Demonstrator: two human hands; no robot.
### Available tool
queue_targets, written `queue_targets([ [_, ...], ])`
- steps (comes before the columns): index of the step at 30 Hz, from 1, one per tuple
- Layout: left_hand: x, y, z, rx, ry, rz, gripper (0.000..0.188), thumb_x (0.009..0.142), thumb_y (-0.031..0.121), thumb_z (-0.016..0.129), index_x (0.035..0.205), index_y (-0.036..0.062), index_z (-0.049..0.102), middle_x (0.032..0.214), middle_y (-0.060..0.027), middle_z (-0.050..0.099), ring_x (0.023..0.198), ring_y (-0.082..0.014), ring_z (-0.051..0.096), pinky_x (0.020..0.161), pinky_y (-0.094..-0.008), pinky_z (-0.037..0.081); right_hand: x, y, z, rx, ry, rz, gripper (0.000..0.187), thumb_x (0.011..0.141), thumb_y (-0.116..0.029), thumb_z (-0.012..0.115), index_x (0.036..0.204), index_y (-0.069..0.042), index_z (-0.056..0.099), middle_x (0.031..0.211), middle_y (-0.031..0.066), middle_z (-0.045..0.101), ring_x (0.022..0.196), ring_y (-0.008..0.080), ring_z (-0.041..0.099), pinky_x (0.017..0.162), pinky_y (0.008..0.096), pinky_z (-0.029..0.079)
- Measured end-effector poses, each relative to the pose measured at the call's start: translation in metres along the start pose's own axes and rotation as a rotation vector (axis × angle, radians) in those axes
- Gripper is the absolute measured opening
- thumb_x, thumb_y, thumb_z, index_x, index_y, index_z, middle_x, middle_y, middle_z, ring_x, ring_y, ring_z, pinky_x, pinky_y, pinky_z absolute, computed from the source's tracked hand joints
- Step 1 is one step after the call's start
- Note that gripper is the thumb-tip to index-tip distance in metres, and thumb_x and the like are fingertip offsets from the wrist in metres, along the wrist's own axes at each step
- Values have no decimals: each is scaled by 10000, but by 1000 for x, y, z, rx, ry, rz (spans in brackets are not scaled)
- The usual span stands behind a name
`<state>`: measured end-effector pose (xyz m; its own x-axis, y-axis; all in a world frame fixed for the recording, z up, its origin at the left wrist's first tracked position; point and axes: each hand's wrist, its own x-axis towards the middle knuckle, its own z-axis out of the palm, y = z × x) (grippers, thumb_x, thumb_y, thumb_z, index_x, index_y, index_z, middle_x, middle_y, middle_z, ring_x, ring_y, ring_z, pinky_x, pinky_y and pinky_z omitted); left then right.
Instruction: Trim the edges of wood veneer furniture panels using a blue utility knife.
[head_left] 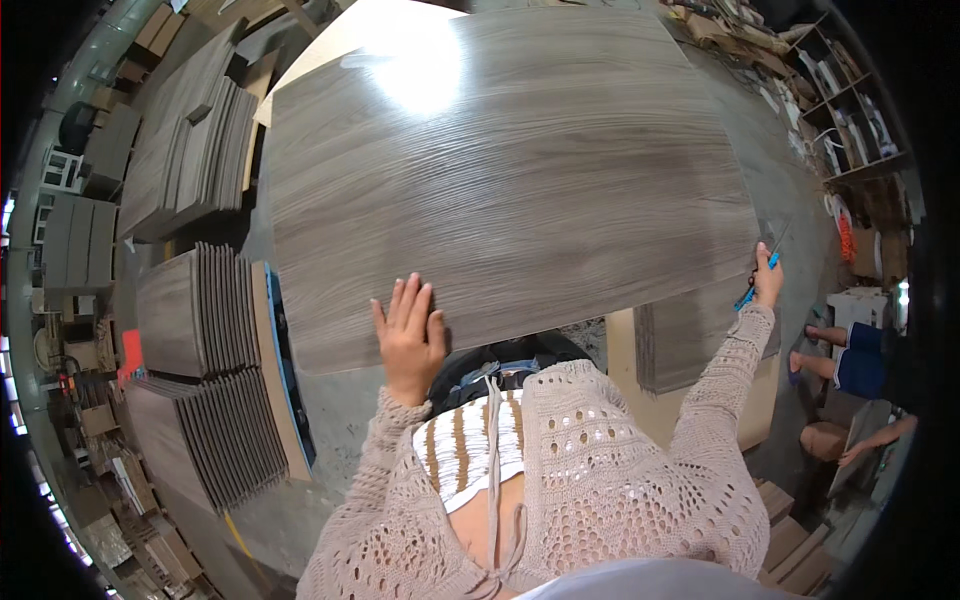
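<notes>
A large grey-brown wood-grain panel (510, 200) lies flat before me, with a bright light reflected near its far edge. My left hand (410, 335) rests palm down at its near edge, fingers stretched and a little apart, holding nothing. At the panel's right edge, my right hand (767, 280) is closed round a blue-and-black hand tool (745, 298). A thin pointed tip sticks out beyond the fingers; the grip partly hides the tool, so its exact kind is unclear.
Stacked wood-grain panels (200, 310) stand upright on the left, with more stacks (190, 130) behind. Another panel (690, 345) lies lower, under the near right corner. A shelf rack (850, 110) stands far right. Another person (865, 360) is at the right edge.
</notes>
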<state>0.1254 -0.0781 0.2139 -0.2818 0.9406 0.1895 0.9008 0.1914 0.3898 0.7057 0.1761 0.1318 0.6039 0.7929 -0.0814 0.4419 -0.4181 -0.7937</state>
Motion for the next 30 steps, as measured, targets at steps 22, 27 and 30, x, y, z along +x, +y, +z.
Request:
queue_targets([
  [22, 76, -192, -37, 41, -41, 234, 401, 888, 243, 534, 1280, 163, 537, 1376, -30, 470, 1308, -235, 389, 1095, -449, 235, -309, -3, -22, 92, -127, 81, 271, 844, -319, 679, 858, -56, 616, 534, -42, 456, 413, 55, 416, 391, 231, 331],
  [27, 125, -248, -36, 137, -137, 153, 521, 928, 378, 435, 1392, 148, 388, 1470, -78, 326, 1377, -278, 248, 1105, -504, 148, -381, -8, -4, 111, -153, 79, 320, 827, -312, 691, 853, -6, 604, 596, 10, 539, 517, 108, 502, 489, 275, 406],
  [30, 134, -213, -4, 416, -181, -51, 652, 919, 478, 400, 1436, 101, 276, 1506, -164, 199, 1391, -366, 148, 1083, -581, 93, -399, -28, 6, -1, -78, -48, 344, 820, -307, 687, 909, 14, 602, 657, 77, 589, 667, 240, 583, 686, 321, 465],
])
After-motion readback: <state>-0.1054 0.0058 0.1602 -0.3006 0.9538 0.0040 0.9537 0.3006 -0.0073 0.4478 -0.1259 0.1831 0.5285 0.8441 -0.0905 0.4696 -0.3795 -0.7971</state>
